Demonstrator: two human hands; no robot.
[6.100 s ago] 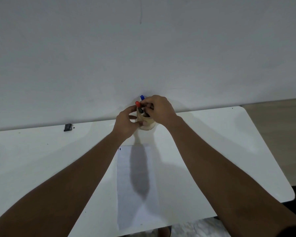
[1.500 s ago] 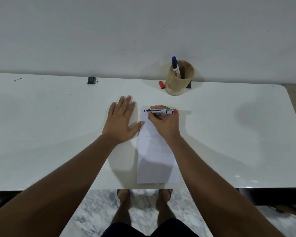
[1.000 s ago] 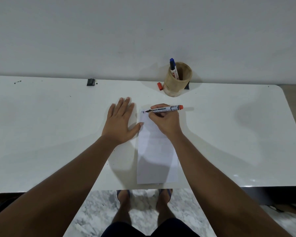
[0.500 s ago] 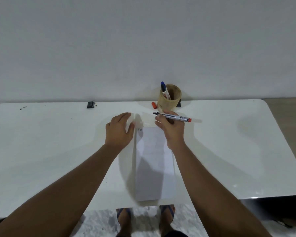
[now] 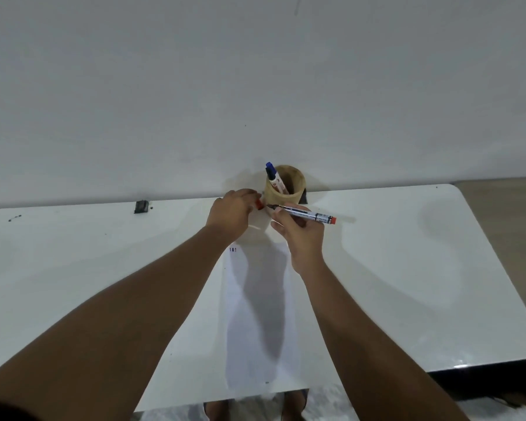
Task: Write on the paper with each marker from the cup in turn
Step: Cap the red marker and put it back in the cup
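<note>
Two hands work near the wooden cup (image 5: 283, 189) at the table's (image 5: 407, 268) far edge: right hand (image 5: 301, 235) fingers grip an uncapped red marker (image 5: 301, 214) above the paper (image 5: 260, 314); left hand (image 5: 233, 212) fingers pinch its red cap (image 5: 259, 204). One blue marker (image 5: 273, 176) stands in the cup.

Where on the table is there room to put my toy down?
The big bare stretch of table right of the paper is free. So is the left side, between the small black object and the left arm. It is crowded near the cup, where the left hand and right hand work with the marker.
</note>
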